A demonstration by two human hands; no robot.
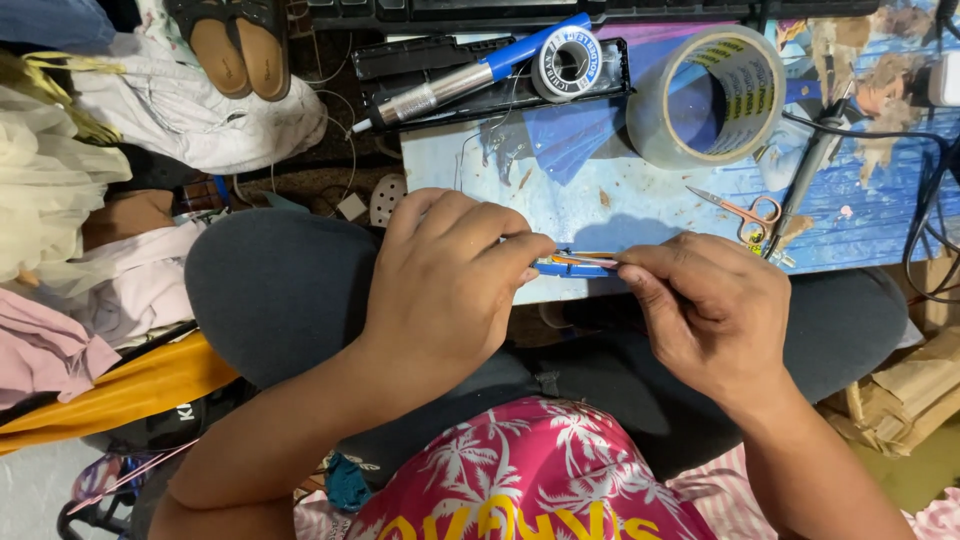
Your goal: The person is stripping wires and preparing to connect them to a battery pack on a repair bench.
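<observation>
Blue plastic shows between the person's two hands: a small flat blue piece (568,266) with an orange strip along its top, held level just over the near edge of the desk (640,205). The left hand (450,275) has its grip closed on the left end, fingers curled over the top and thumb beneath, which steadies the piece against the lap. The right hand (705,305) comes in from 3 o'clock with its grip pinched shut on a thin pale sliver at the piece's right end, the fingertips drawn tight together as fine work demands. Holding it close to the body and low over the knees keeps it under the eye and lets both forearms rest.

Tools lie within reach on the desk rather than in hand. At 12 o'clock from the hands, a blue-handled soldering iron (470,75) rests aslant on a black tray (400,55), its tip kept off the desk surface, with a spool of solder wire (567,63) beside it. At 1 o'clock a wide roll of clear tape (708,95) lies tipped on its side. Small pink-handled scissors (745,212) lie at 2 o'clock, near the right hand, blades pointing left. Dark cables (925,225) trail off the desk's right edge. Heaped cloth (60,170) and a pair of sandals (232,42) sit on the floor toward 10 o'clock.
</observation>
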